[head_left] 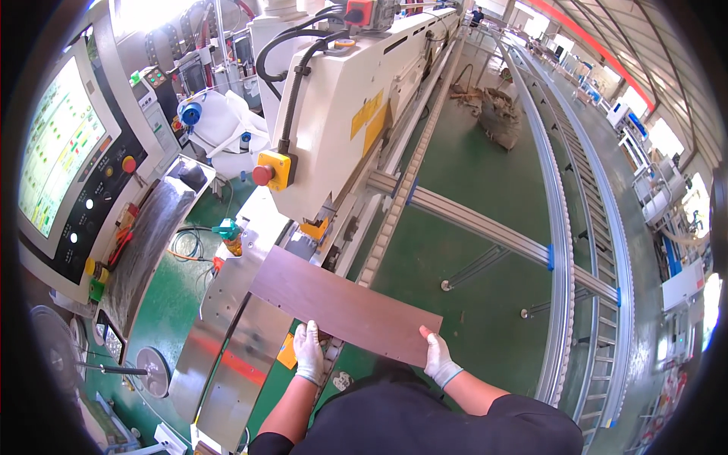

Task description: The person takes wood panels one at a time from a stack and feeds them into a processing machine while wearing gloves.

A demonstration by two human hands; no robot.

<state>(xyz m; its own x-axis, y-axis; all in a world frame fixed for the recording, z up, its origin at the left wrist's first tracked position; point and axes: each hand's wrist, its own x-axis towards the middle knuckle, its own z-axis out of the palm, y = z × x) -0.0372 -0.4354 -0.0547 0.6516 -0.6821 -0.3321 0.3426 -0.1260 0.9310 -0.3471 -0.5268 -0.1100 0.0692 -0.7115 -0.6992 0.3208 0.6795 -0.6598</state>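
Note:
A flat, rectangular brown board (345, 303) lies slantwise in front of me, its far left end by the foot of the long beige machine (341, 136). My left hand (309, 353), in a white glove, is closed on the near edge of the board, left of its middle. At the board's right end, my right hand (440, 358) grips the near corner, with the thumb on top. The fingers under the board are hidden in both cases. Its left end rests over a metal plate, while the right end juts out over the green floor.
A roller conveyor track (387, 231) runs along the machine. Aluminium rails (557, 303) stand to the right, joined by a crossbeam (485, 227). On the left are a control screen (64, 144) and a metal worktop (239, 360). A red emergency button (263, 175) sticks out from the machine.

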